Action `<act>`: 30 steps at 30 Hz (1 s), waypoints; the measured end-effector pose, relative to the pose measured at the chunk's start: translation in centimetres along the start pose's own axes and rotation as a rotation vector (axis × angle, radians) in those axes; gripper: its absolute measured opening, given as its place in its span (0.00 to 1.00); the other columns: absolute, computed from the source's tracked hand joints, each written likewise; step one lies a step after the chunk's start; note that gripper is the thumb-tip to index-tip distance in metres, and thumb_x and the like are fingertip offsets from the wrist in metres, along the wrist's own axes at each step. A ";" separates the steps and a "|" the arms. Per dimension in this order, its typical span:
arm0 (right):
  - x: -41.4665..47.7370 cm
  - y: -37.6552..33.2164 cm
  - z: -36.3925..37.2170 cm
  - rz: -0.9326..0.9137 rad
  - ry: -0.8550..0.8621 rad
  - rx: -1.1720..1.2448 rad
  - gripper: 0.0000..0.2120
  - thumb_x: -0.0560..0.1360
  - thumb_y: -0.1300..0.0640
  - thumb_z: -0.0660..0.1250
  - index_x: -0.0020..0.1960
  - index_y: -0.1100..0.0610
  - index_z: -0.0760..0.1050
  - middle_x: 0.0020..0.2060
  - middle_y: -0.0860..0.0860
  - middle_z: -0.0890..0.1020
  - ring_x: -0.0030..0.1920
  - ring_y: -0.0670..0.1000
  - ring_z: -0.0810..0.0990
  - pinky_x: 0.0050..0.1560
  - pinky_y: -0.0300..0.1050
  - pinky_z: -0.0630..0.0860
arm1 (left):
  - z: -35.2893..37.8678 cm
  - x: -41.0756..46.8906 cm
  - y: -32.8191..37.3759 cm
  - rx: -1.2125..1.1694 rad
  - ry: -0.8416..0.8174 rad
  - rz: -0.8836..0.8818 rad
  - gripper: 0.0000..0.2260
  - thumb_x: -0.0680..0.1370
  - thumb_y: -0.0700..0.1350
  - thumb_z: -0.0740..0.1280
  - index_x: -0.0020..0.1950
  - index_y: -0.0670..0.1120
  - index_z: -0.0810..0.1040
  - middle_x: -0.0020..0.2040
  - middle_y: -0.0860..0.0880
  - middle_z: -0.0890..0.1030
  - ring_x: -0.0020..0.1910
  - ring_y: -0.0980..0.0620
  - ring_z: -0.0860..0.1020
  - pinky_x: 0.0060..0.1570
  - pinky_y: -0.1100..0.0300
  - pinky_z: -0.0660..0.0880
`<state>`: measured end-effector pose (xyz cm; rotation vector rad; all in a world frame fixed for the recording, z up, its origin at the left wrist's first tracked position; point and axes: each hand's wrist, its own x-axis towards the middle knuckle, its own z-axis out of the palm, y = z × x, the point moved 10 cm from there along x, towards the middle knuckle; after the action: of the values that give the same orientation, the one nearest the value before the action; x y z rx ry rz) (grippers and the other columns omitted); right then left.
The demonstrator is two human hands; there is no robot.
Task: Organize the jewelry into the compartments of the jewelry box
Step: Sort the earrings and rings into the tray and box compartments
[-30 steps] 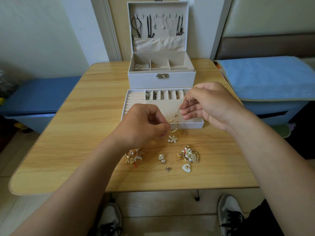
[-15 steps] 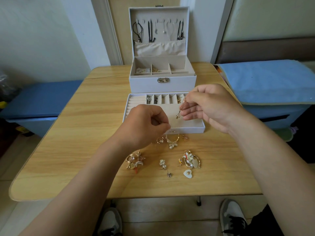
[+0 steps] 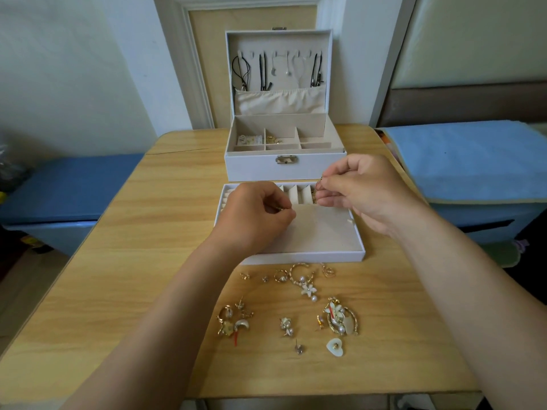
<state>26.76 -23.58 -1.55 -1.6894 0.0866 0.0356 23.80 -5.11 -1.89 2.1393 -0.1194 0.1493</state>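
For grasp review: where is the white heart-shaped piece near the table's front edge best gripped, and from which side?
Pinch the heart-shaped piece across its rim, straight down from above. It appears to lie flat on the table, so its edges likely offer the best grip.

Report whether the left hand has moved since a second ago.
Yes. The left hand moved away from the person: from the tray's front edge to over its left part, nearer the box.

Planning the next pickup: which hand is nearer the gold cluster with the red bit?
Left. The left hand is over the tray behind the gold cluster; the right hand is farther off, rightward.
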 end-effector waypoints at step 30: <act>4.4 -0.2 3.8 -0.153 0.003 -0.533 0.16 0.77 0.64 0.62 0.43 0.45 0.81 0.45 0.44 0.85 0.46 0.48 0.83 0.50 0.45 0.81 | -1.7 3.2 -2.5 -0.247 0.007 -0.199 0.07 0.73 0.34 0.73 0.46 0.45 0.83 0.43 0.49 0.85 0.44 0.51 0.84 0.51 0.51 0.82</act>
<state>31.28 -19.92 -2.14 -2.2237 -0.0570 -0.0645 27.17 -2.37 -2.54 1.8911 0.0758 0.0233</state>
